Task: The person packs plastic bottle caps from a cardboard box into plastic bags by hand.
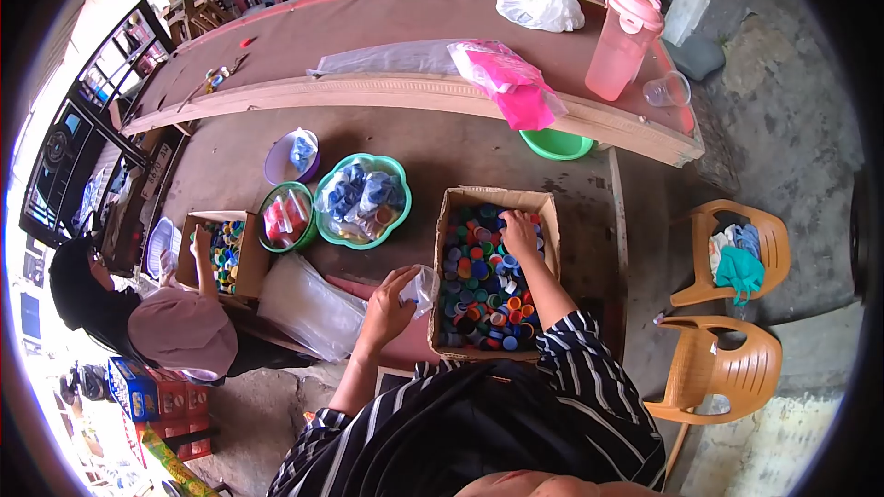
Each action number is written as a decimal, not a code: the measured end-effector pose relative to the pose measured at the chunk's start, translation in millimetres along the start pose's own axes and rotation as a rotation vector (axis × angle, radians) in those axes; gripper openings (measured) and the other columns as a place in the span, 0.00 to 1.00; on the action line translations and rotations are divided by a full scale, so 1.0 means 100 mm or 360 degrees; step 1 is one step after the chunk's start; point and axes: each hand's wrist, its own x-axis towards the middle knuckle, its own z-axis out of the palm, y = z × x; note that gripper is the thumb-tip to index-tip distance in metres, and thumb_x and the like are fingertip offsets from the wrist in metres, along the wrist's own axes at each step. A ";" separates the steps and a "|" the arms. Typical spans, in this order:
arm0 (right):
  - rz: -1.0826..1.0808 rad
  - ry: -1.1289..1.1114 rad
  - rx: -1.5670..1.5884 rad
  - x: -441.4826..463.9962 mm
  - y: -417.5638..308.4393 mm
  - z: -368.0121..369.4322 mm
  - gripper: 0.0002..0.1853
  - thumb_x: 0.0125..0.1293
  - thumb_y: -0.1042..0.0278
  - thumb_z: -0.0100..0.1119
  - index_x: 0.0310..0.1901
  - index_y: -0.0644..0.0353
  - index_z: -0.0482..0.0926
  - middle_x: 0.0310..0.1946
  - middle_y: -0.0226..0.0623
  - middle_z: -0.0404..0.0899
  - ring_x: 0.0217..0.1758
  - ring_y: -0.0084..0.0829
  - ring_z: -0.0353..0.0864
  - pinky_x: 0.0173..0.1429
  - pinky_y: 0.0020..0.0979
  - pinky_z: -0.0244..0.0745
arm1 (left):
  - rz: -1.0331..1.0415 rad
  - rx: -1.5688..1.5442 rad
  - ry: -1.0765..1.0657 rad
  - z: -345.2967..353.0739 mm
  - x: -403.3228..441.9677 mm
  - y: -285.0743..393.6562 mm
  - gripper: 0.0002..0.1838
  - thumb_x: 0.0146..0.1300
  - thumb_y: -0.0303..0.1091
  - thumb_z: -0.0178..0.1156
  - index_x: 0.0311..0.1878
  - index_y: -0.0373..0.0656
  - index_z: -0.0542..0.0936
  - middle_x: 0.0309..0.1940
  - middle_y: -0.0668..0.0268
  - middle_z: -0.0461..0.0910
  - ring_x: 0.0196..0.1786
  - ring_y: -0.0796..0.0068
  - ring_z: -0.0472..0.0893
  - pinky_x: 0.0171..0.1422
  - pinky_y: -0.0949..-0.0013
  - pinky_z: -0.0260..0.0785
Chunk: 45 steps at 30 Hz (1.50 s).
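A teal bowl (354, 242) is sitting beyond the left hand (390, 309), which is holding a clear bag (424, 292), while the right hand (519, 232), closure unclear, is touching caps (479, 269).

A number plate (155, 172) on the dark vehicle (61, 143) seems to start with F, the rest uncertain; markings on the blue crate (132, 390) and yellow packaging (169, 466) are illegible

In the cardboard box (545, 210), which caps (477, 269) the right hand (520, 232) touches is too small to tell. Left of the box, the left hand (391, 306) partly covers a clear bag (423, 293). Beyond the box, a raised shelf (368, 18) hides part of a green bowl (556, 145).
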 end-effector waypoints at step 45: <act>-0.0027 0.0020 0.0140 -0.14 0.00 -0.06 0.19 0.49 0.78 0.72 0.45 0.55 0.82 0.42 0.40 0.80 0.49 0.42 0.80 0.56 0.43 0.76 | 0.0075 0.0019 0.0166 0.10 -0.46 0.09 0.35 0.48 0.20 0.55 0.65 0.42 0.76 0.63 0.54 0.77 0.62 0.46 0.77 0.66 0.56 0.72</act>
